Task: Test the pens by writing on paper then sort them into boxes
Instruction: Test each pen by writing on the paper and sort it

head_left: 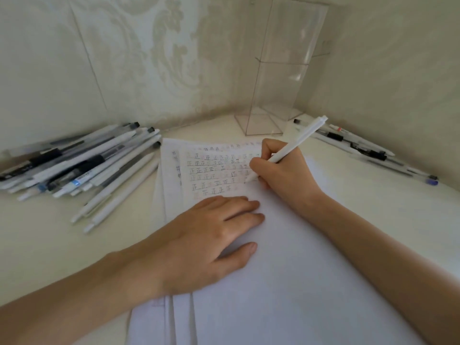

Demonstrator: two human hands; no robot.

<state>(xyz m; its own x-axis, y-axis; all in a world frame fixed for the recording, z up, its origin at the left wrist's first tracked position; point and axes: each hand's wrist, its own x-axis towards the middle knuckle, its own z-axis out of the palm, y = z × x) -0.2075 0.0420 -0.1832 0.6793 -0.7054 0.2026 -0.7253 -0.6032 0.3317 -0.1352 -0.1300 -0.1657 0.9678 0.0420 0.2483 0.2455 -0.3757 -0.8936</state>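
Observation:
My right hand (281, 170) grips a white pen (298, 143) in a writing hold, its tip touching the paper (286, 282) at the right end of several rows of written characters (214, 175). My left hand (211, 240) lies flat on the sheet with fingers spread, just below the written rows. A big pile of white and black pens (79, 163) lies to the left of the paper. A smaller group of pens (366, 148) lies at the right, along the wall. A tall clear plastic box (281, 78) stands upright in the corner behind the paper.
The white desk (44, 245) fits into a corner of patterned walls (124, 58) at the back and right. More sheets stick out under the top sheet on its left side. Bare desk surface shows at the near left and right of the paper.

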